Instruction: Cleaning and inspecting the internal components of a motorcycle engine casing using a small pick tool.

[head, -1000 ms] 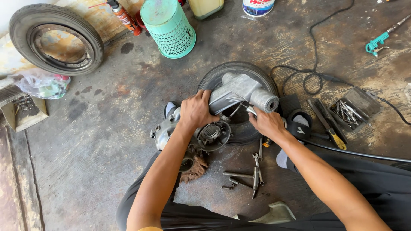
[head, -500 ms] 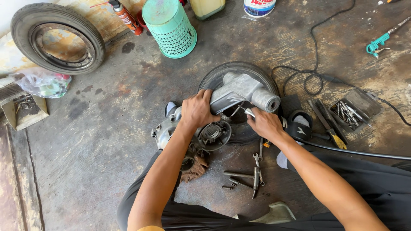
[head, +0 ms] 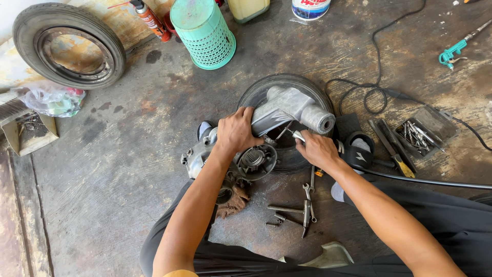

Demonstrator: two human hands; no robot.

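From the head view, your left hand (head: pixel 237 131) presses down on the grey metal engine casing (head: pixel 284 110), fingers wrapped over its top edge, clamped on it. The casing lies across a small black tyre (head: pixel 266 87) on the concrete floor (head: pixel 118 169), just in front of your knees. Your right hand (head: pixel 318 150) has its fingers closed around a slim metal tool (head: pixel 297 135) whose tip meets the casing's underside. Loose wrenches (head: pixel 309 197) lie on the floor below that hand. A green mesh basket (head: pixel 204 32) stands well apart, and a bigger tyre (head: pixel 69 45) sits at the far left.
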